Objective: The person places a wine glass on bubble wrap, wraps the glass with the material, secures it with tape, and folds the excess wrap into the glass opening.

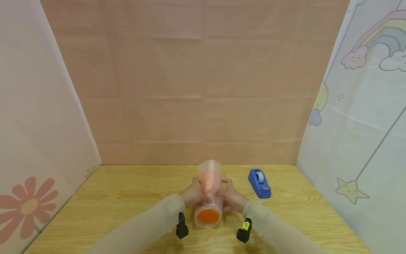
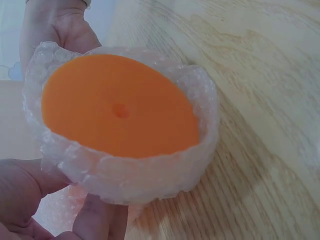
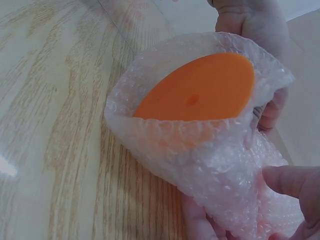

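Observation:
A bubble-wrapped orange object (image 1: 209, 181) lies on the wooden table in front of me, one end toward me. Inside the open end of the bubble wrap (image 2: 172, 175) sits a flat, rounded orange face (image 2: 120, 105) with a small dimple at its centre; the rest of its form is hidden by the wrap. My left hand (image 1: 192, 193) grips the roll from the left side. From the right, my right hand (image 1: 233, 198) holds it with fingers and thumb round the wrap. In the right wrist view, the wrap flares loosely around the orange face (image 3: 205, 87).
A blue tape dispenser (image 1: 260, 183) with a roll of clear tape stands to the right of my right hand. Behind the table (image 1: 127, 201) hangs a pinkish-tan backdrop (image 1: 203, 88), with patterned white sheets (image 1: 364, 123) at the sides.

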A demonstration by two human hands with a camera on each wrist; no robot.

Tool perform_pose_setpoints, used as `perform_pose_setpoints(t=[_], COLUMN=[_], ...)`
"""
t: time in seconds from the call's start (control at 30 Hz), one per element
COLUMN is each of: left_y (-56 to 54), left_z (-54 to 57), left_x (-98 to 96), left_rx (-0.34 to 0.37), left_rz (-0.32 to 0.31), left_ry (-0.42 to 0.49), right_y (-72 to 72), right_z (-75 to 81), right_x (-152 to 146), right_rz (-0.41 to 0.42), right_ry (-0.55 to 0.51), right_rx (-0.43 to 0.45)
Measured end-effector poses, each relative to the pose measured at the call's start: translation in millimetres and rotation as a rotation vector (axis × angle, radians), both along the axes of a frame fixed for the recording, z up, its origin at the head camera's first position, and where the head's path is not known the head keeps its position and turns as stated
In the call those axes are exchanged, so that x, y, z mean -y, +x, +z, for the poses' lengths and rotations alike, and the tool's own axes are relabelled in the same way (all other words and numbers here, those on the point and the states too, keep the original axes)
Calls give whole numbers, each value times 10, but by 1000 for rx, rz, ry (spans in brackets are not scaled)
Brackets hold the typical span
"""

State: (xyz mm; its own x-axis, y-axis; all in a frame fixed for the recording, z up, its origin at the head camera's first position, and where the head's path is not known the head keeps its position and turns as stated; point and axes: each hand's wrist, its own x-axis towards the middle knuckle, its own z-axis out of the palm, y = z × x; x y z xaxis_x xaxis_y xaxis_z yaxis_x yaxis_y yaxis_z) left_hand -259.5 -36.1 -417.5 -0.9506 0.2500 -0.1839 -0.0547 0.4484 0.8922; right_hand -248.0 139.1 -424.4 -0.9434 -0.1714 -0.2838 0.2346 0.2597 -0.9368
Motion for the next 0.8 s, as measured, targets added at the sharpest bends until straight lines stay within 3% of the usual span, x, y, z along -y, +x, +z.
perform_pose_setpoints(t=[0.23, 0.8], left_y=[16, -6], left_z=[23, -2], left_x=[-3, 35], left_rx=[-8, -22], left_rz=[-3, -39], left_ry=[-26, 32], right_y=[3, -14], right_z=[-15, -9], right_x=[6, 22], right_rz=[-6, -3], right_ry=[-4, 22], right_rx=[-2, -1])
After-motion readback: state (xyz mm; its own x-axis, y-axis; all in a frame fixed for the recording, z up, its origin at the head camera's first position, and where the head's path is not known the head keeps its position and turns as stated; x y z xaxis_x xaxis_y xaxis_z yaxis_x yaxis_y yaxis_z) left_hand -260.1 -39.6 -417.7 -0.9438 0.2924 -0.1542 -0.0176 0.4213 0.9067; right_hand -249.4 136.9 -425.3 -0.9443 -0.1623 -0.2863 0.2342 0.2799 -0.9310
